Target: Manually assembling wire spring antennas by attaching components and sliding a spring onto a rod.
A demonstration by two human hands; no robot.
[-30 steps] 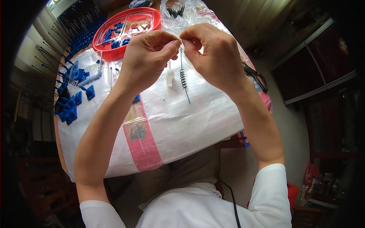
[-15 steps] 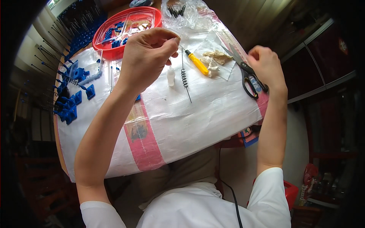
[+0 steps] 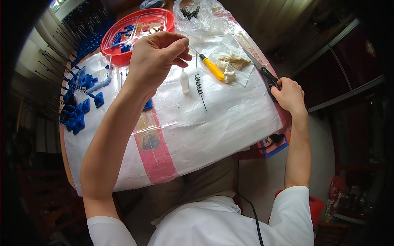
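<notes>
Black-handled scissors (image 3: 267, 74) under the right hand (image 3: 289, 96); left hand (image 3: 158, 57) pinched over the white sheet (image 3: 213, 131).
Right fingers are curled around the handles at the right edge of the table, blades directed far and left. Left thumb and forefinger are narrowed together; from where I stand, I cannot tell whether a fine item sits between the tips. Between the hands, left to right: translucent bottle (image 3: 184, 83), coiled black wire (image 3: 199, 84), yellow-handled tool (image 3: 214, 69), crumpled beige material (image 3: 236, 61). Far left: red basin (image 3: 111, 58). Near left of the basin: blue parts (image 3: 76, 123).
</notes>
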